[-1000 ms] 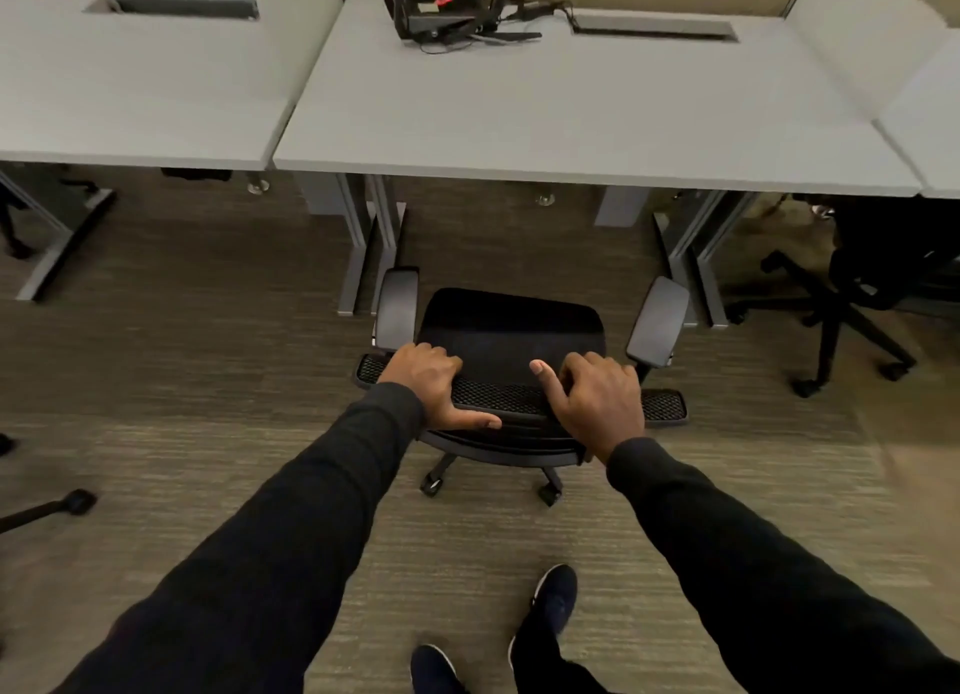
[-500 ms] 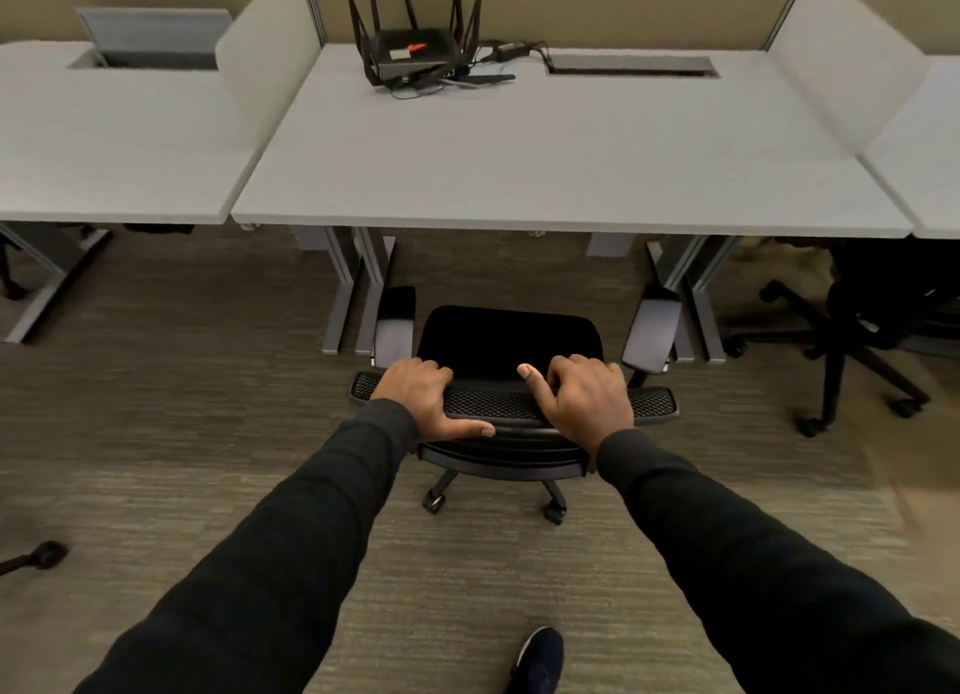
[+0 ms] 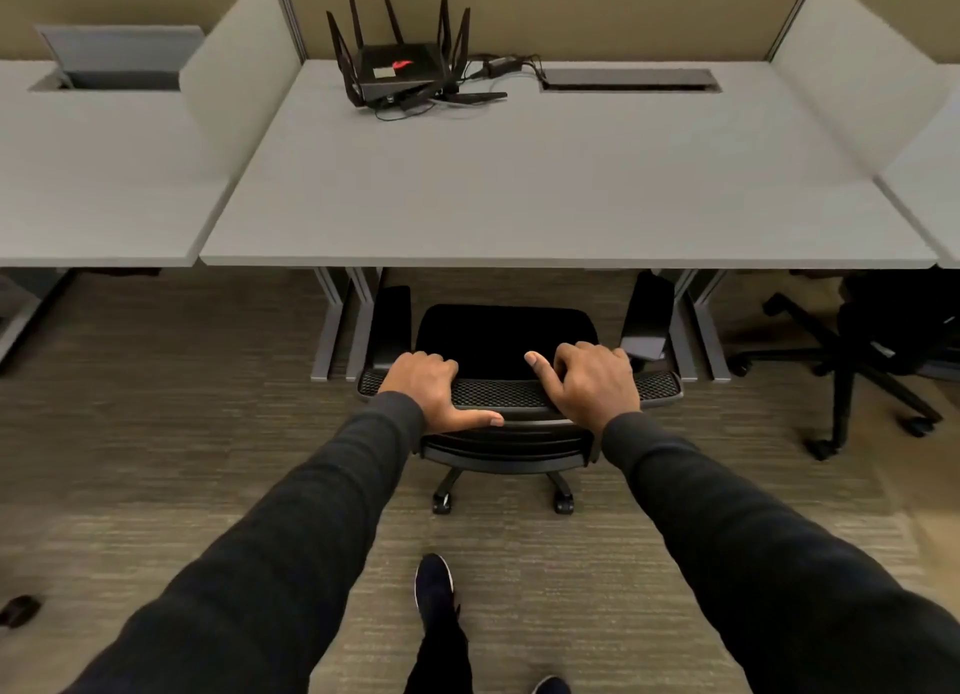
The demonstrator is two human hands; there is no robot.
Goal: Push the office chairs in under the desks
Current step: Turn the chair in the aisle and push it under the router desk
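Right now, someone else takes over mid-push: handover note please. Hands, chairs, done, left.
Left hand: gripped on the top edge of the chair backrest, thumb along the rear.
Right hand: same edge, fingers curled over the front.
Chair: centred at the middle desk, armrest tips just reaching the desk edge, seat and castors not yet under.
Done: chair lined up between the desk legs.
Left: push it fully under. A second chair at the right desk looks partly tucked; check it.

Open-plan office: grey desks (image 3: 519,200) sitting side by side with dividers (image 3: 244,64), router (image 3: 400,64) lying at upper centre, wheeled chairs (image 3: 506,340) standing on carpet (image 3: 156,407).
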